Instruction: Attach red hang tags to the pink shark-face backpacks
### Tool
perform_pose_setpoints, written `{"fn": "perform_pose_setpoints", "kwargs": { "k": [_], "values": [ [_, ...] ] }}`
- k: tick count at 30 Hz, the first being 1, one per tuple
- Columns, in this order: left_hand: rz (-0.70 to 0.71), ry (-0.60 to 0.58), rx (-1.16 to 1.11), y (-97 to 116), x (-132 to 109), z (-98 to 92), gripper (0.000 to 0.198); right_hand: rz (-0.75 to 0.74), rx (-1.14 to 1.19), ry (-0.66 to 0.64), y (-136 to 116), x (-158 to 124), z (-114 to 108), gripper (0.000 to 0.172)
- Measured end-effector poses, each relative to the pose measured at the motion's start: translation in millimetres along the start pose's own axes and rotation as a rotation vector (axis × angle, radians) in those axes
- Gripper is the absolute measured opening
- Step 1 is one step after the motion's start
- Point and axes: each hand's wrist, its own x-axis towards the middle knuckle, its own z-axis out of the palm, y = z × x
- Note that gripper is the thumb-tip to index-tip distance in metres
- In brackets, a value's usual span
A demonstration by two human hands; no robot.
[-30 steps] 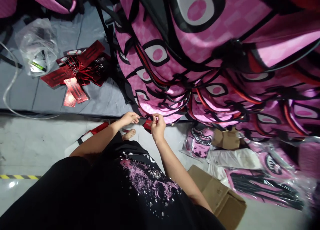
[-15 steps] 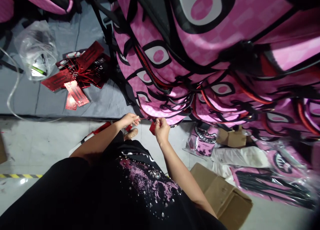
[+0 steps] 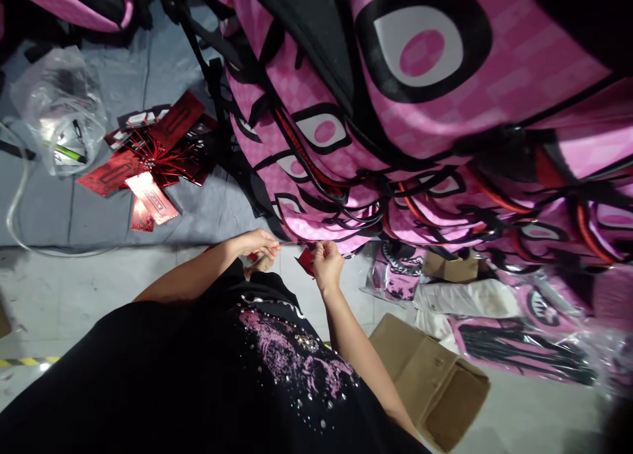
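Both of my hands work at the front edge of the table, just below the nearest pink backpack. My left hand is closed in a pinch on a thin red string, which runs toward the other hand. In the closed fingers of my right hand is a red hang tag, tilted and partly covered by the fingers. Whether the string passes through a part of the backpack cannot be made out. A pile of red hang tags with strings lies on the table to the left.
More pink backpacks with eye prints crowd the table's right side. A clear plastic bag sits at the far left of the grey tabletop. On the floor at right are a cardboard box and plastic-wrapped pink goods.
The red tag by my right hand has tilted and hangs at a new angle. Both hands stay close to the same spot, while the whole view has shifted slightly.
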Motion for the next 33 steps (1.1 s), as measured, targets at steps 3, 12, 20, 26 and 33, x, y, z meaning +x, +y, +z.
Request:
{"fn": "perform_pose_setpoints", "kwargs": {
  "k": [3,12,20,26,33],
  "values": [
    [-0.004,0.040,0.042,2,0,-0.3,0.013,-0.006,0.004,-0.045,2,1,0,0.027],
    [0.113,0.470,0.161,-26,15,32.4,0.018,-0.229,-0.083,-0.314,8,8,-6,0.027],
    [0.158,0.942,0.238,-107,-64,72.4,0.013,-0.500,-0.109,-0.627,56,-19,-61,0.044],
    [0.214,0.841,0.213,-159,-102,165.9,0.015,-0.749,-0.042,-1.047,60,-61,-49,0.071],
    [0.254,0.865,0.084,-182,-95,195.0,0.016,-0.438,0.073,-1.319,86,-80,-31,0.026]
  ]
}}
